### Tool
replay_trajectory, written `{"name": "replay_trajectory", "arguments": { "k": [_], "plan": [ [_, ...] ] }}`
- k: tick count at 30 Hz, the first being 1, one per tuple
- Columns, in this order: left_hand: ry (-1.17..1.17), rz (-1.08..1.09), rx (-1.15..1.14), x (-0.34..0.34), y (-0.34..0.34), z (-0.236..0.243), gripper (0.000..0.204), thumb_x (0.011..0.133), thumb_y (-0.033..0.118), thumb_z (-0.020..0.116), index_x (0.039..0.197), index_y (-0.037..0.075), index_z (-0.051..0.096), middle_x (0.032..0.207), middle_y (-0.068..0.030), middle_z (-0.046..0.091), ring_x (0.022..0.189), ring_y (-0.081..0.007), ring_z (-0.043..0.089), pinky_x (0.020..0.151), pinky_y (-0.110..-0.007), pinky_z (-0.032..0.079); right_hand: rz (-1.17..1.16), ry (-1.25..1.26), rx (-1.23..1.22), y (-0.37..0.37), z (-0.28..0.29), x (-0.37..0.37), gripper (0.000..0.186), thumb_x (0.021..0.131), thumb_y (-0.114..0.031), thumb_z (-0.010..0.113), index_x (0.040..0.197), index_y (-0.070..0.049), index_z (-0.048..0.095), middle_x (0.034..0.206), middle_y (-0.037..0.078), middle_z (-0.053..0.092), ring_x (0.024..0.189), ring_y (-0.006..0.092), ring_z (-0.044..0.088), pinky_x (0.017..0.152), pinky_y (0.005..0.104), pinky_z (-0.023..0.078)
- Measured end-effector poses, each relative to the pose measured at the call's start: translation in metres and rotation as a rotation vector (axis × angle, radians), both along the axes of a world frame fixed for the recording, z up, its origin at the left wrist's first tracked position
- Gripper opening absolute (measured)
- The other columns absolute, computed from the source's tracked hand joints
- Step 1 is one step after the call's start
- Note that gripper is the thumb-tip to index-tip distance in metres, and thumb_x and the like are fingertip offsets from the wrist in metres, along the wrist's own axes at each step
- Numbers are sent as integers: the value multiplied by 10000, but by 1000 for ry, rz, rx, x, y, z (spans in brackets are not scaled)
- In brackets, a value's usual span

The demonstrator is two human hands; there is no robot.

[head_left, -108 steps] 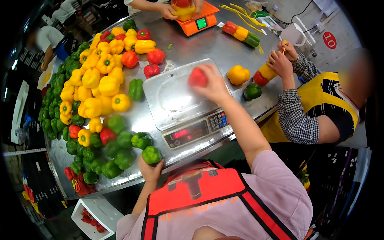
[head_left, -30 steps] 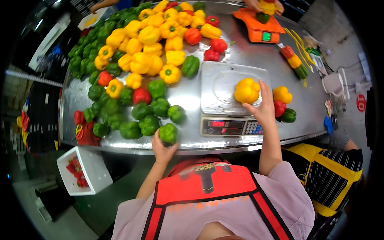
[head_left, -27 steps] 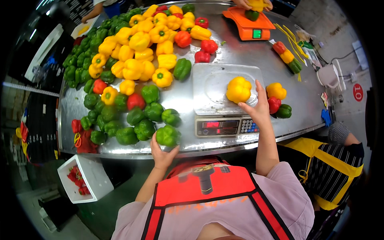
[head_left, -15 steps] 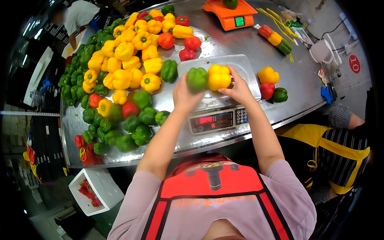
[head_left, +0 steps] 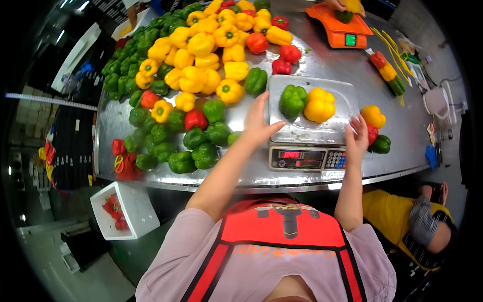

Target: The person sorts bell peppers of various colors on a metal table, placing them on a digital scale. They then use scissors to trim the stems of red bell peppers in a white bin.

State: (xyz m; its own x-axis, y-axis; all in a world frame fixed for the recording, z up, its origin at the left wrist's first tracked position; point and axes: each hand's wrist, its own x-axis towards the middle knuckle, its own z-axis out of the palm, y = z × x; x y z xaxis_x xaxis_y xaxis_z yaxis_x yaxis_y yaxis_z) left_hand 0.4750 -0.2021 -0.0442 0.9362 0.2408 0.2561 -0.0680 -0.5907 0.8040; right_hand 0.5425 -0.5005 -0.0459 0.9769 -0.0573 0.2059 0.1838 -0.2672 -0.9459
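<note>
A green bell pepper [head_left: 293, 101] and a yellow bell pepper [head_left: 320, 105] sit side by side on the metal pan of the weighing scale [head_left: 282, 132]. Fingers spread, my left hand [head_left: 259, 124] is at the pan's left edge and holds nothing. At the pan's right edge is my right hand [head_left: 356, 137], its fingers apart and slightly bent, close to a small group of a yellow pepper [head_left: 374, 117], a red pepper [head_left: 372, 134] and a green pepper [head_left: 381, 144]. Red digits glow on the scale's display [head_left: 302, 155].
A big heap of yellow peppers [head_left: 201, 44] and green peppers [head_left: 205, 156] covers the table's left side. An orange scale [head_left: 338, 30] stands at the far right, where another person's hands hold peppers. Wrapped peppers [head_left: 388, 73] lie by yellow ties [head_left: 390, 45]. A white foam box [head_left: 143, 221] stands below.
Both my hands have let go of the green and yellow peppers, now resting on the scale, and moved apart. Another person's hands have appeared at the orange scale. The view has shifted.
</note>
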Motion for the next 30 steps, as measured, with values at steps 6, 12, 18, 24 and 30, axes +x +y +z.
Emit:
{"name": "replay_trajectory", "arguments": {
  "k": [6,12,18,24,30],
  "plan": [
    [-10,457,124,-54,102,-12,628,678,178,781,1220,6,513,1186,-193,551,1111,-350,518,965,-413,408,-89,62,118,-24,-8,-24,349,921,-74,566,1255,5,503,1116,104,617,1021,136,570,915,272,434],
    [622,712,445,-81,158,-30,687,743,461,707,1250,65,468,1226,-167,495,1013,-396,585,842,-479,485,-48,112,198,-16,-7,-27,324,919,-92,589,1224,-3,528,1025,69,648,895,90,586,806,214,453],
    [603,768,362,-63,166,-49,723,732,440,721,1262,54,417,1272,-174,445,1057,-403,554,869,-470,468,2,126,210,-9,-6,-32,310,907,-88,605,1191,24,548,993,76,659,897,95,593,801,212,449],
    [377,821,222,-79,169,-43,640,662,325,751,1199,66,517,1217,-158,515,1075,-358,553,917,-426,451,-16,155,175,-13,0,-44,295,906,-89,605,1176,20,561,993,70,659,889,91,593,786,210,459],
    [-104,574,-226,-90,120,22,638,708,157,757,1255,36,452,1215,-130,521,1077,-261,552,942,-382,450,162,180,360,10,15,-71,287,885,-54,619,1165,-9,577,985,60,659,897,96,597,789,214,467]
  ]
}}
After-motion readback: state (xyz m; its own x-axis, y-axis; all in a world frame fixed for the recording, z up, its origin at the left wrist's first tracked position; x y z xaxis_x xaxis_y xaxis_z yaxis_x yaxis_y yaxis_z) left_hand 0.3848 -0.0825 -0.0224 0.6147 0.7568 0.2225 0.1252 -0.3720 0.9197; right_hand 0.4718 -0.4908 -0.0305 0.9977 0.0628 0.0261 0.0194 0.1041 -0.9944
